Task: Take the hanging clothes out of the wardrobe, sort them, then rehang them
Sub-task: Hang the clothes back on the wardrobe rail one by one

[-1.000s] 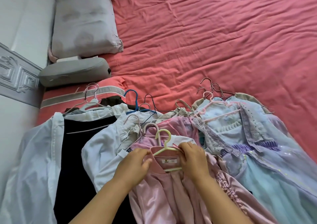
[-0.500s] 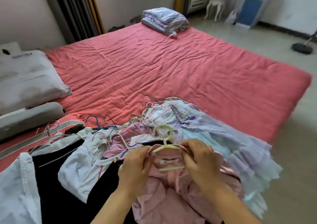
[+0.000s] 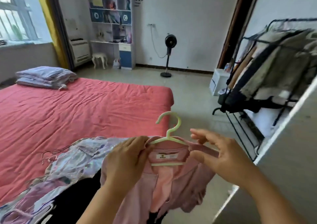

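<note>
Both hands (image 3: 127,162) (image 3: 221,155) gripping pink shirt (image 3: 164,189), seemingly by pale hanger (image 3: 169,138)

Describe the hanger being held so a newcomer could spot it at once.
Start at the red bed; near its right corner, both hands lift a pink shirt. The hanger sits in its collar: pale green plastic, hook up, unlike the thin hangers on the bed's pile.

Standing fan (image 3: 169,52), folded blanket (image 3: 45,77), stool (image 3: 99,59)

A pink garment (image 3: 173,186) is carried on a pale green hanger (image 3: 169,138); the bed (image 3: 77,114) is covered in plain coral red.
</note>
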Demonstrator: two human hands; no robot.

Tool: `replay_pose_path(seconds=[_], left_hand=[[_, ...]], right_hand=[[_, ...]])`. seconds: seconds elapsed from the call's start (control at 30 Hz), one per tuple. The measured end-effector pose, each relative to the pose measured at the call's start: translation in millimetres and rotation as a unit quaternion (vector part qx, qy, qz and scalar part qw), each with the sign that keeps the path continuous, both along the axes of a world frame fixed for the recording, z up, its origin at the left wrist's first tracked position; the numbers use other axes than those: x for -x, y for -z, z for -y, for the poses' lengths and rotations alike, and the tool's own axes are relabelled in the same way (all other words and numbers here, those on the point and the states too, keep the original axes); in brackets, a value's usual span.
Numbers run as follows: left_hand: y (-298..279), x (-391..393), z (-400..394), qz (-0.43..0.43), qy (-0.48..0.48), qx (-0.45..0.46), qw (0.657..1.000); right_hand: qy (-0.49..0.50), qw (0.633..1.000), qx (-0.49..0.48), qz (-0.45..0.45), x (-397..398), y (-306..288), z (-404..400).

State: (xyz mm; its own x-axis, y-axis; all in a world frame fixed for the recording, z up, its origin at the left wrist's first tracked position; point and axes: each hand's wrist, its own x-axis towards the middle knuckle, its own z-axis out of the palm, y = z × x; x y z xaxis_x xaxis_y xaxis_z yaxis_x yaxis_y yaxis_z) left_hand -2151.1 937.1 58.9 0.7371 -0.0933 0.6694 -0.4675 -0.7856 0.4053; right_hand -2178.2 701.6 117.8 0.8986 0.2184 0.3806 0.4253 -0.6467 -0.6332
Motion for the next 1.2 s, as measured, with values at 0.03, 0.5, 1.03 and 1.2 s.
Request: replay_pose_path(seconds=[0.03, 0.5, 1.03, 1.2], left_hand=[[-9.0, -0.2, 19.2, 0.015, 0.028, -0.005, 0.999], [-80.7, 24.2, 296.3, -0.017, 0.457, 0.073, 0.886], [-135.5, 112.4, 605.8, -0.071, 0.634, 0.088, 0.765], [-157.1, 107.0, 655.1, -0.063, 0.65, 0.114, 0.749]], right_hand=[[0.02, 1.0, -0.008, -0.001, 13.2, -9.2, 20.3], [0.236, 0.965, -0.021, -0.114, 164.1, -81.6, 220.1], [0.515, 0.826, -0.22, 0.064, 288.2, -122.4, 399.6], [0.587, 0.765, -0.217, 0.156, 257.5, -143.9, 445.6]])
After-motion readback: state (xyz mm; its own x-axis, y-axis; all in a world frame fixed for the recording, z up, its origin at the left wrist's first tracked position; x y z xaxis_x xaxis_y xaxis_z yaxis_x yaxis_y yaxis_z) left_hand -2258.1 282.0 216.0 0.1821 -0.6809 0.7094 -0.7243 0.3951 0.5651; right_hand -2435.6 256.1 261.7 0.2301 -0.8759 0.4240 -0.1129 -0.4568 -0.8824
